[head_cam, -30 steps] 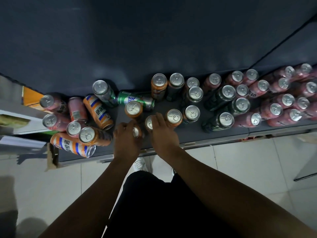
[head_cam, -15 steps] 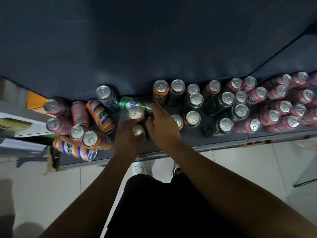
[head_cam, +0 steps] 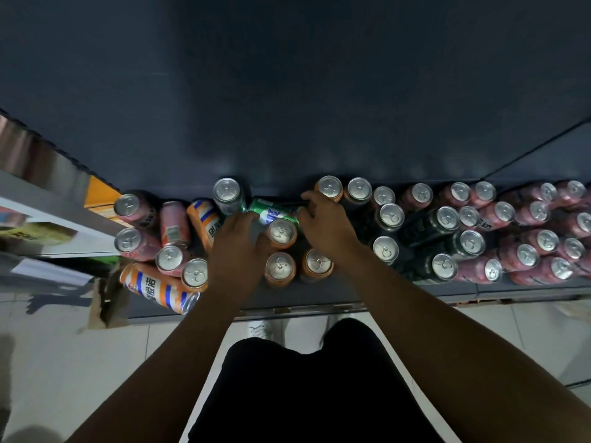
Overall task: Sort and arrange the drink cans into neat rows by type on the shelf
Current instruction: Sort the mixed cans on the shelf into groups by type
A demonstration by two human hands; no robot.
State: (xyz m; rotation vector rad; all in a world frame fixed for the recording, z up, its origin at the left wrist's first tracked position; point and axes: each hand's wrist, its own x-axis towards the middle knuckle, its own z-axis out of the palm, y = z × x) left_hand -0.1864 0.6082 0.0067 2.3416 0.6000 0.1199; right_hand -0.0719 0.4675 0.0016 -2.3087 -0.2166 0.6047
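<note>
Leans over the shelf [head_cam: 307, 294] with both hands. Lays the left hand [head_cam: 238, 251], fingers bent, at the left end of the green can [head_cam: 271, 211], tipped on its side just past the fingertips; cannot tell whether gripping. Curls the right hand [head_cam: 326, 225] round its right end. Likely handles stiff, slick, ready to roll: best clasped round the middle, then stood upright.

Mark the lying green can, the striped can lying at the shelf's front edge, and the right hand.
green can [head_cam: 271, 212]: head view, label side.
striped can [head_cam: 156, 287]: head view, printed side.
right hand [head_cam: 326, 226]: head view, back of hand.
</note>
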